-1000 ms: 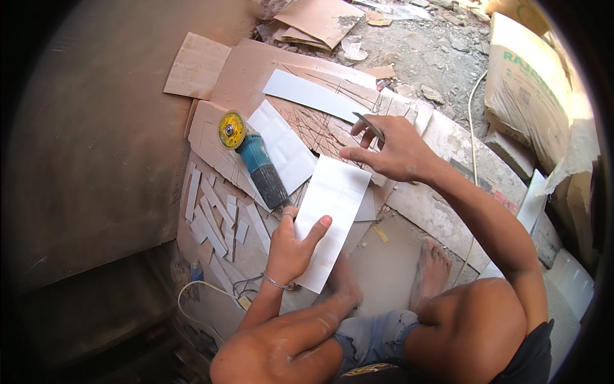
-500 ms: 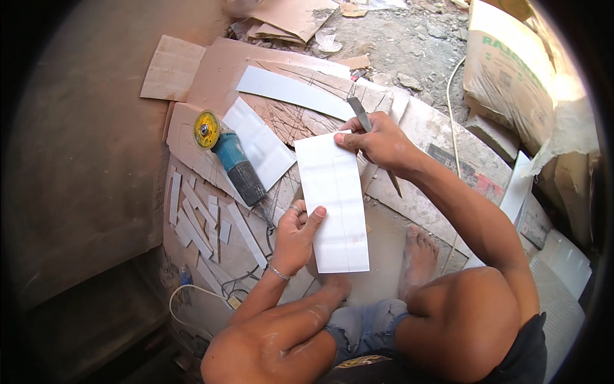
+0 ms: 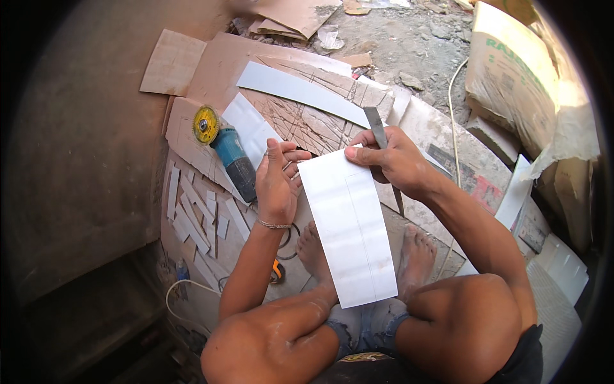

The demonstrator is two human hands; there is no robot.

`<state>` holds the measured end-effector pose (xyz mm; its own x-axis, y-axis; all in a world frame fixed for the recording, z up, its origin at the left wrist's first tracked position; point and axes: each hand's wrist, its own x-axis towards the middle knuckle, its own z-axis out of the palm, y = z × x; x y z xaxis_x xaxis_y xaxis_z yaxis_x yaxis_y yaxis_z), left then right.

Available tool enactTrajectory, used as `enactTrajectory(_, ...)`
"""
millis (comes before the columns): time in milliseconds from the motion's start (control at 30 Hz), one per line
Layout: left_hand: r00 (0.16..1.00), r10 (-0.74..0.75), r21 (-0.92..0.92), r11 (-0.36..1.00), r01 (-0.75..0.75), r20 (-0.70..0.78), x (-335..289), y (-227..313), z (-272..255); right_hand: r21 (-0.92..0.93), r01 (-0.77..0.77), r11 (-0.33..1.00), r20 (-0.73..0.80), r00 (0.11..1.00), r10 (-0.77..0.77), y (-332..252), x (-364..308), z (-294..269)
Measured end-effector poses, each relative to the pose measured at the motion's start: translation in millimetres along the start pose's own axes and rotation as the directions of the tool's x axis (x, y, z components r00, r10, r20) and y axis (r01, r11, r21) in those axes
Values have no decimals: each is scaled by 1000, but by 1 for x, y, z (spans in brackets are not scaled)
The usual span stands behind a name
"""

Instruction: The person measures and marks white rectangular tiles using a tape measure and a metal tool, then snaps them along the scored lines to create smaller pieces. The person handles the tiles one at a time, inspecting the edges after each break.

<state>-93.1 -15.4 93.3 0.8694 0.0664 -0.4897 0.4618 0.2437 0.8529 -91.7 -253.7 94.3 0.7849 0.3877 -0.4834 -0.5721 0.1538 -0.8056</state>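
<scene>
My right hand pinches the top edge of a white rectangular tile between thumb and fingers. A thin line runs lengthwise down the tile's face. The same hand also keeps hold of a flat grey metal file, its narrow pointed end sticking out below the palm. My left hand is open beside the tile's upper left corner, fingers spread and nothing in them. The tile hangs tilted, its lower end above my lap.
An angle grinder with a yellow disc lies at the left on cardboard, next to another white tile. A long white strip lies beyond. Several narrow offcuts are scattered at left. A filled sack stands at far right, near a pale cable.
My left hand has let go of the tile and moved up and left, opening. The tile has come nearer my lap, still in my right hand with the file.
</scene>
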Motion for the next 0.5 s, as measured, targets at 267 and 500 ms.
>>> enactTrajectory(267,935,-146,244,967,67,322,-53,-12,0,36,130,991,-167,978,-122,-10,2,-20)
enactTrajectory(500,783,-479,692,716,88,396,-72,17,-27,37,250,968,-334,916,-224,-25,-1,-57)
